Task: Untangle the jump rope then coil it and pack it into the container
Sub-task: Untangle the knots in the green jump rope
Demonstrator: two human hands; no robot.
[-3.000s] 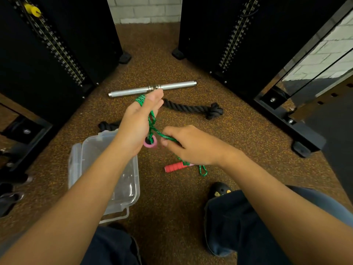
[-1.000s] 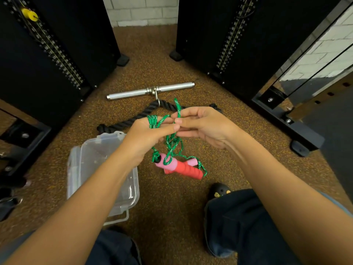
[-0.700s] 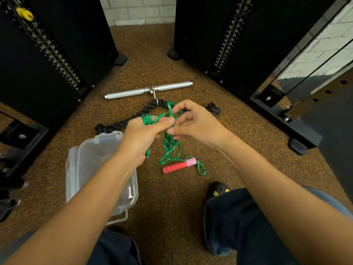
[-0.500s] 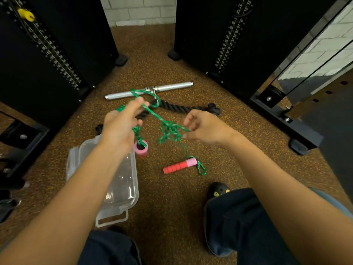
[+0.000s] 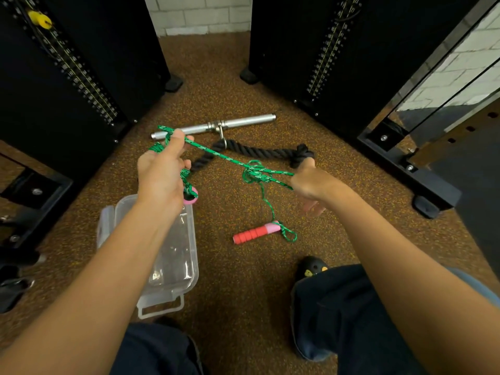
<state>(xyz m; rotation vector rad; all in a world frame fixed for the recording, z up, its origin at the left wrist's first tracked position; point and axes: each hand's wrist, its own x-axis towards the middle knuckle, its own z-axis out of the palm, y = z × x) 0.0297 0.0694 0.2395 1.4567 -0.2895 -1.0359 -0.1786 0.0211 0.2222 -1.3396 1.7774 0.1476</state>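
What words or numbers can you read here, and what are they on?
Left weight stack: yellow numbers, too small and blurred to read.
Right weight stack: yellow numbers, also unreadable.
Shoe: yellow mark, no clear letters.
Container, jump rope: no text seen.

A left weight-stack machine [image 5: 81,77] and a right weight-stack machine [image 5: 297,50] wall in both sides, leaving a strip of floor [image 5: 211,77] between them. Far across it lie a steel cable bar [image 5: 243,121] and a black triceps rope [image 5: 257,151]. The green jump rope [image 5: 216,154] stretches between the left hand [image 5: 162,171] and right hand [image 5: 311,182], barring the middle. Near left sits a clear container [image 5: 173,266]; its red handle [image 5: 251,234] lies to the right, bare floor between.
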